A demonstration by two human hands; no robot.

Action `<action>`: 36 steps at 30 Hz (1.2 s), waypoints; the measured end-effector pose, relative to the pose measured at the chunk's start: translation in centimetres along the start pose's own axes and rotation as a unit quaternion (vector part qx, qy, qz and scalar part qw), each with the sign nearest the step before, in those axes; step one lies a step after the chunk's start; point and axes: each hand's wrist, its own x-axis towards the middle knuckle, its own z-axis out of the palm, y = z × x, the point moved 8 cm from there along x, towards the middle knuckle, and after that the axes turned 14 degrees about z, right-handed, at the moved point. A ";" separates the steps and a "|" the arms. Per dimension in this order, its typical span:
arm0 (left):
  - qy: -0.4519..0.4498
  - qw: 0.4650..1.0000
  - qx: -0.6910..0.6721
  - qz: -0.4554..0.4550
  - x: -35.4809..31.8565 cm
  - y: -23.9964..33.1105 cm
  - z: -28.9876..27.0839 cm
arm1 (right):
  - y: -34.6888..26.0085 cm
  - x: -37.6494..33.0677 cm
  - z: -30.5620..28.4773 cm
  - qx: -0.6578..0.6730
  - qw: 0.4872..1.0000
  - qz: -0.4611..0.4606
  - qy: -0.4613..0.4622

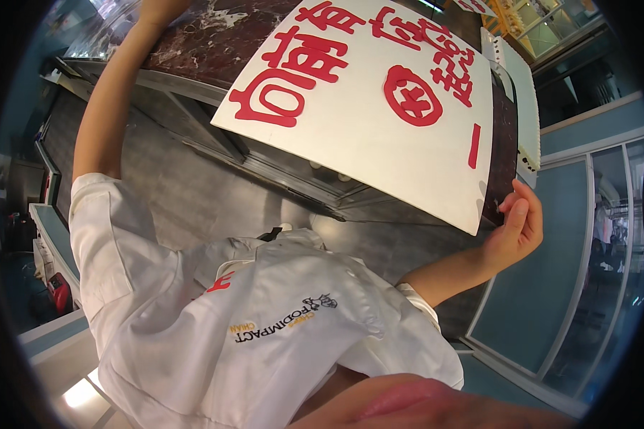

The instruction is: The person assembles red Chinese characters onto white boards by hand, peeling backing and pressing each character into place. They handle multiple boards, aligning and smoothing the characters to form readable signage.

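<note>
The fingers [514, 211] of the right hand [519, 229] are curled and held close together, tips just beside the near right corner of the large white flat rectangular sign board with red cut-out characters [379, 157]. Whether they pinch the edge or only brush it cannot be told. The left hand is out of the picture: only the bare left forearm [107, 107] shows, stretching far and up to the left past the frame's top edge.

The board lies tilted on the dark red-brown marble counter top [207, 39], its near edge jutting well over the counter's front. The risk, as I judge it, is that so much overhang and so light a touch at one corner let the board tip or slide off toward the floor, or flex and crease.

A second pale slab with a ragged edge [526, 93] lies on the counter's right, behind the board. Below is a grey polished floor [186, 193]; to the right stand teal panels in pale frames [551, 272]. A white buttoned jacket [265, 322] fills the near view.
</note>
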 end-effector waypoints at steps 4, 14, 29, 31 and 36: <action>-0.004 0.995 0.005 0.100 1.5 4.6 -2.7 | 0.4 0.3 -0.2 0.009 1.000 -0.010 -0.007; -0.053 0.993 -0.099 0.023 -1.1 5.0 -2.3 | 0.0 0.2 0.3 -0.010 1.000 -0.012 -0.011; -0.054 0.991 -0.122 -0.013 -1.5 4.4 -2.0 | -0.4 0.0 0.5 -0.013 0.999 -0.030 -0.010; -0.041 0.992 -0.121 -0.019 -1.7 4.1 -2.0 | -0.4 0.1 0.5 -0.007 1.000 -0.030 -0.006; -0.030 0.992 -0.121 -0.028 -1.7 3.9 -2.1 | 0.0 -0.1 0.4 -0.021 1.000 0.007 0.019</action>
